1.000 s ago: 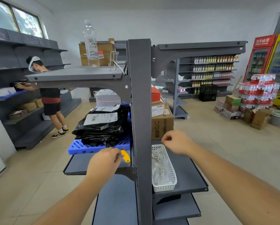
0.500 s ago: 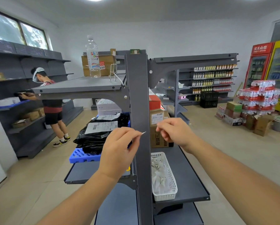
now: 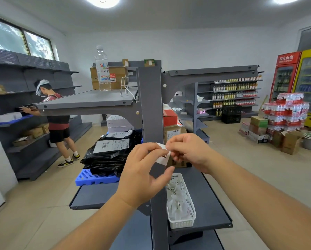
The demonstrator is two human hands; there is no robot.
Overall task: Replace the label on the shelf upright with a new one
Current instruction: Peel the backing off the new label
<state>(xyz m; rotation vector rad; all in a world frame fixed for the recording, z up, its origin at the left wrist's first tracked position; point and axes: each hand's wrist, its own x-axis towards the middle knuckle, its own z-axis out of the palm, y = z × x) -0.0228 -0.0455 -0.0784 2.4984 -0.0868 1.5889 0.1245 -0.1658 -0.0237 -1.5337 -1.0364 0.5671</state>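
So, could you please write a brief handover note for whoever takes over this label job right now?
Left hand and right hand: both pinch the small white label, held just in front of the grey shelf upright.
White basket, holding white slips, sits on the shelf right of the upright.
Done: a label is in hand. I see no label on the upright's visible face.
Left: probably peel it, then press it onto the upright.
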